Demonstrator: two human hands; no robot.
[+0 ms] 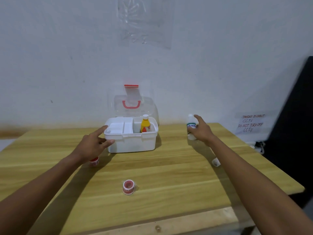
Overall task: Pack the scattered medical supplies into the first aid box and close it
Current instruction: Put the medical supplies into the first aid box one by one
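tape roll [129, 187] lower centre on table [169, 175], unpacked. mid-frame: left hand [92, 146] spread, steadying first aid box [132, 141], lid up. right hand [202, 130] closing on white bottle [191, 126], grip not confirmed. packing underway; next likely lift bottle beside yellow bottle [145, 124].

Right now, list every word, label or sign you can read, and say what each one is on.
"JANGAN DI CABUT CCTV / DO NOT TURN OFF CCTV": handwritten paper notice on the wall, right of the table.
White bottle at the right hand: blue label print, blurred, unreadable.
Yellow bottle in the first aid box: red label, too small.
Near tape roll: red lettering, blurred.
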